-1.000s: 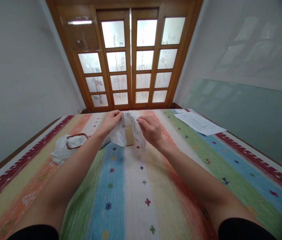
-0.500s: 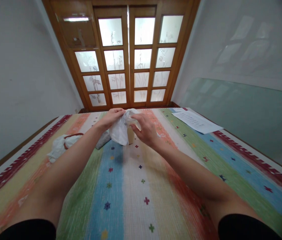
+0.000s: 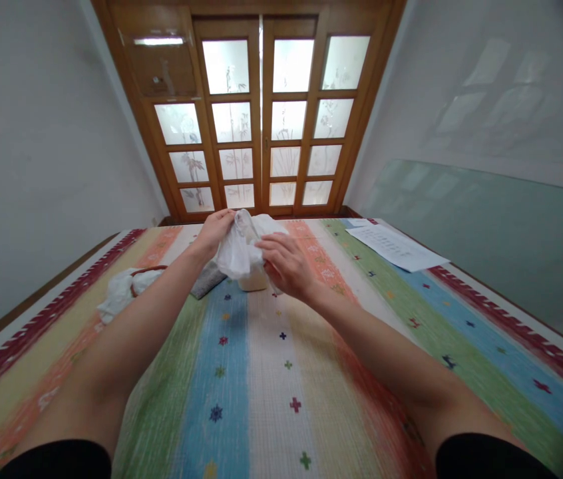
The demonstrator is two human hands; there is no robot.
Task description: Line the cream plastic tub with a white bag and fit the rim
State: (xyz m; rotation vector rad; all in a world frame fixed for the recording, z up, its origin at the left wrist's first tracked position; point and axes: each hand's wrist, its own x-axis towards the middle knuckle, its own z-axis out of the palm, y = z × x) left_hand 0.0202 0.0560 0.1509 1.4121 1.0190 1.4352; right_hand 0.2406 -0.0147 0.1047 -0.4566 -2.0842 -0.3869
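A thin white plastic bag [image 3: 235, 251] is bunched up between my hands at the far part of the table. My left hand [image 3: 215, 233] pinches its upper left edge. The fingers of my right hand [image 3: 285, 263] are bent against the bag's right side and grip it there. Below the bag the lower part of a pale tan block-like object [image 3: 252, 284] shows; the bag covers the rest, and I cannot tell whether it is inside. Beside my left wrist lies a grey flat item [image 3: 207, 281], partly hidden.
To the left, partly behind my left forearm, lies a white cloth bundle [image 3: 116, 293] with a brown ring-like handle. Printed paper sheets [image 3: 395, 246] lie at the far right. A striped tablecloth [image 3: 261, 399] covers the table. Wooden glass-paned doors [image 3: 261, 120] stand beyond.
My left hand has moved a little left and the bag is spread wider. My right hand has shifted slightly down along its side. The bag now covers the tan object's upper part.
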